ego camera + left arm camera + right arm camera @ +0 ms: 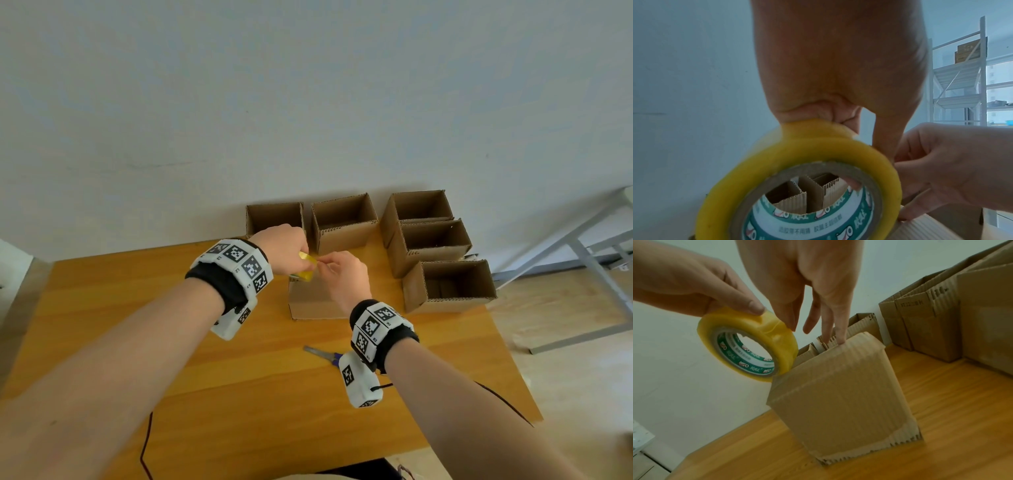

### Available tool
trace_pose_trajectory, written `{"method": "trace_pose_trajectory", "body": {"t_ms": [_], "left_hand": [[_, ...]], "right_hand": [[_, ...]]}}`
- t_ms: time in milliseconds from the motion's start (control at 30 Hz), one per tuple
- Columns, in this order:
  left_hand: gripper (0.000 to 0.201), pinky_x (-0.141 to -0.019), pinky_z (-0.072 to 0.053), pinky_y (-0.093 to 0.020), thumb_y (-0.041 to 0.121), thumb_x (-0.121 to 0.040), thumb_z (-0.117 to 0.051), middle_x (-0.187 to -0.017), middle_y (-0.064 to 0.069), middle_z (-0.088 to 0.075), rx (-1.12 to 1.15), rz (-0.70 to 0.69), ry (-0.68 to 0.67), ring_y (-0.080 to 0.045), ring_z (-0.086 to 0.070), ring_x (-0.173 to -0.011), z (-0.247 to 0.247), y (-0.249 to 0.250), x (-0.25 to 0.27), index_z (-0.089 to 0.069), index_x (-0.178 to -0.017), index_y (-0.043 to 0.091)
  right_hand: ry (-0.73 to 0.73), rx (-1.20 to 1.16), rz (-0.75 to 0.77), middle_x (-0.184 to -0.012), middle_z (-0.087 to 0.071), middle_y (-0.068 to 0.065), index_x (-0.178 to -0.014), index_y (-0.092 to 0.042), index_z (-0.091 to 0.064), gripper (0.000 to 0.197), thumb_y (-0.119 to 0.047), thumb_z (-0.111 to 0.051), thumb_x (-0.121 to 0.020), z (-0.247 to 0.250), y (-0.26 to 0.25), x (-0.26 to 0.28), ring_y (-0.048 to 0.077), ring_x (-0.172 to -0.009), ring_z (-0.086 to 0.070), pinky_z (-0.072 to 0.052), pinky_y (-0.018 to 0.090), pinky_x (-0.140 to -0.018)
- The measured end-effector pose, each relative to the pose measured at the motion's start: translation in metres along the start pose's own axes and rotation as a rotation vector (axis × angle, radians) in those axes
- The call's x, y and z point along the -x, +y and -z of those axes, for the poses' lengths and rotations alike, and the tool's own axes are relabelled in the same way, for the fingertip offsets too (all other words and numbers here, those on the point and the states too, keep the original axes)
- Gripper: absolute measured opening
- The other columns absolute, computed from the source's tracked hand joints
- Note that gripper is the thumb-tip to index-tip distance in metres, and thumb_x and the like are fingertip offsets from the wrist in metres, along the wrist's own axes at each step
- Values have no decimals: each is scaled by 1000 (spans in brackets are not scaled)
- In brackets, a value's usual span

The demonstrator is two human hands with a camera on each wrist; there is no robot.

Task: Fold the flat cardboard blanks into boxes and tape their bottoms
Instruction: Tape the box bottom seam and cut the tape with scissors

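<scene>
My left hand [301, 260] grips a yellow tape roll [306, 265] just above a cardboard box [311, 303] that stands on the wooden table with its folded flaps up. In the right wrist view the left thumb lies on the tape roll [748, 344], whose lower edge touches the box [838, 394] at its top left corner. My right hand [795, 326] pinches the wrinkled tape end on the roll's rim, while its other fingertips [840, 340] touch the box's top edge. The left wrist view shows the roll [797, 154] close up, with the right hand [898, 162] beside it.
Several open folded boxes [342, 219] stand along the wall and at the right [448, 284]. Scissors [320, 353] lie on the table [239, 377] near my right wrist. A dark cable [147, 445] hangs at the front edge. A grey metal frame [582, 246] stands on the floor to the right.
</scene>
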State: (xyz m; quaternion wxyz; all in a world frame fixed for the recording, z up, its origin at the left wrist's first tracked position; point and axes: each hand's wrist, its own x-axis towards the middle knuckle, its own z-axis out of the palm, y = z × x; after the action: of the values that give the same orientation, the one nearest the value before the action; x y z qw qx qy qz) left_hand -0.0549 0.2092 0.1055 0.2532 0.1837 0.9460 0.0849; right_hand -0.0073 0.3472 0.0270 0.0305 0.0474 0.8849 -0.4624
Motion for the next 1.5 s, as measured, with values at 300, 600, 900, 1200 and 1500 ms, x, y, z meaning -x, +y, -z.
{"method": "trace_pose_trajectory", "body": {"t_ms": [300, 600, 900, 1200, 1500], "left_hand": [[33, -77, -50, -28, 42, -91, -53, -104, 1, -67, -68, -88, 47, -16, -60, -91, -3, 8, 0, -67, -115, 24], [35, -84, -51, -31, 43, -92, -52, -111, 2, -68, 14, -44, 91, -15, -61, -97, -2, 5, -3, -66, -117, 23], [38, -84, -50, -31, 45, -91, -52, -111, 1, -67, 2, -41, 88, -15, -61, -96, -3, 6, -6, -66, -117, 21], [36, -85, -51, -36, 45, -93, -49, -116, 1, -65, -83, -17, 71, -18, -61, -100, -2, 10, -4, -62, -120, 25], [21, -75, -51, -34, 33, -98, -40, -107, 2, -61, -226, -5, -15, -19, -59, -87, 0, 18, -1, -56, -112, 35]], "right_hand": [[178, 14, 112, -96, -55, -2, -93, -8, -66, 15, -21, -61, -90, -17, 10, 7, 19, -91, -53, -47, 27, -76], [126, -106, 42, -88, -57, -5, -88, -14, -60, 4, -17, -59, -91, -8, 7, 8, 11, -81, -58, -51, 24, -73], [27, -197, -50, -89, -59, -1, -90, -18, -58, 5, -23, -61, -90, -2, 8, 4, 8, -77, -53, -41, 15, -64], [-95, -455, -122, -99, -56, 2, -88, -23, -48, 15, -11, -47, -98, 5, 4, 11, 17, -85, -67, -59, 27, -67], [-56, -412, -79, -90, -54, 3, -89, -24, -48, 17, -11, -45, -98, 5, 0, 15, 13, -78, -59, -60, 31, -73]]}}
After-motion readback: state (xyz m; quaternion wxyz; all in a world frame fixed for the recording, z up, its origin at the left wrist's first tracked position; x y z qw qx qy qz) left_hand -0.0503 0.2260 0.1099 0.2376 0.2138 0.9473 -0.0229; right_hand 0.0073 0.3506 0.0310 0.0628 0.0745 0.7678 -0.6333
